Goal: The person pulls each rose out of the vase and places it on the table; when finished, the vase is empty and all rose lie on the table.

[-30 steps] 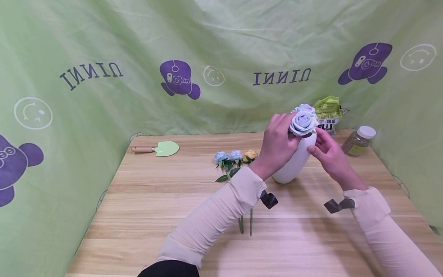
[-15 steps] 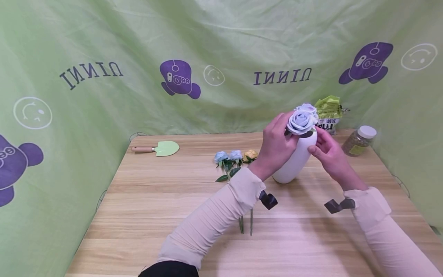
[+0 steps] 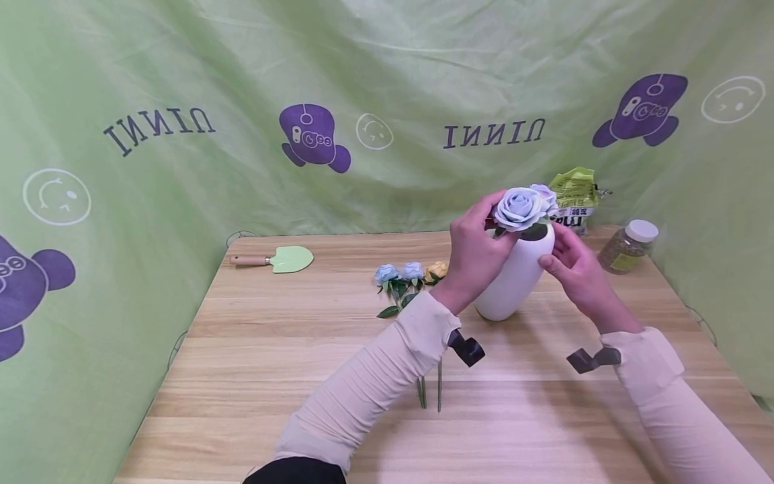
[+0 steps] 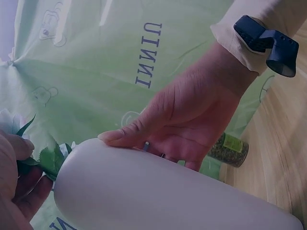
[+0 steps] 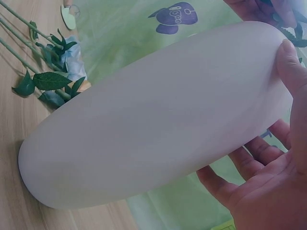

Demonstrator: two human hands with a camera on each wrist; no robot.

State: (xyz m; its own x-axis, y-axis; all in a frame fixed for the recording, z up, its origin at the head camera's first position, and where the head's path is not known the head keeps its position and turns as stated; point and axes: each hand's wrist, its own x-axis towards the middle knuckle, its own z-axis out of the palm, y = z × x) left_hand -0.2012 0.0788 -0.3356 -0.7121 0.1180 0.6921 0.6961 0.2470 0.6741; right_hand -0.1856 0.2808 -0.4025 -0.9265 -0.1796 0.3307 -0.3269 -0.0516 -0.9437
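Observation:
A white vase (image 3: 515, 288) has its base on the wooden table, its dark mouth partly visible. My right hand (image 3: 580, 279) grips the vase near the top, thumb on the near side and fingers round behind, as the right wrist view also shows. At the mouth, my left hand (image 3: 480, 252) holds a pale blue artificial rose (image 3: 519, 208) just beneath its bloom. Green leaves (image 4: 50, 160) show beside those fingers in the left wrist view. A second pale rose (image 3: 546, 196) is right behind the first. The lower stems are hidden by the vase.
Blue roses (image 3: 412, 271) and a yellow rose (image 3: 435, 271) lie left of the vase, stems toward me. A small green trowel (image 3: 291, 259) lies back left. Behind the vase stand a green-and-white bag (image 3: 573, 191) and a lidded jar (image 3: 625, 249). Green printed cloth (image 3: 387, 67) hangs around the table.
My left hand and the front rose have shifted slightly left, uncovering more of the vase mouth and the rear rose. The right hand and vase stay almost unmoved.

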